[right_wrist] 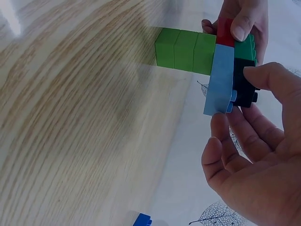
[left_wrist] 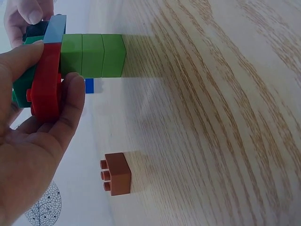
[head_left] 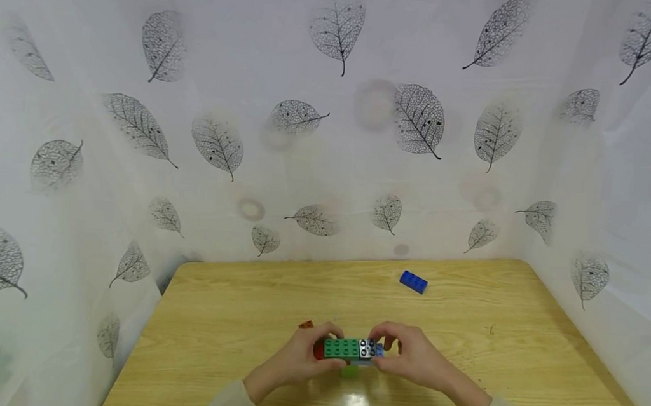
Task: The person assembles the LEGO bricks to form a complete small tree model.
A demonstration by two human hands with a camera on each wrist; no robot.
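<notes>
A white curtain printed with grey leaves closed in the scene on the far side and on both flanks. Before it stood the wooden worktop, pale and grained. Near its front edge, in the middle, the two hands met over a block build. The left hand grasped the build's left end, thumb and fingers curled round the red block. The right hand grasped the right end, its fingers pinching the light-blue plate and the black block. The build had a dark green studded top, with red at the left end and blue and black at the right; three light green blocks stuck out from its underside toward the worktop, though whether they touched it could not be told. A blue block lay alone toward the far side of the worktop, to the right of centre, well apart from the hands. A small brown block lay on its side near the left hand, just to the far left of the build.
</notes>
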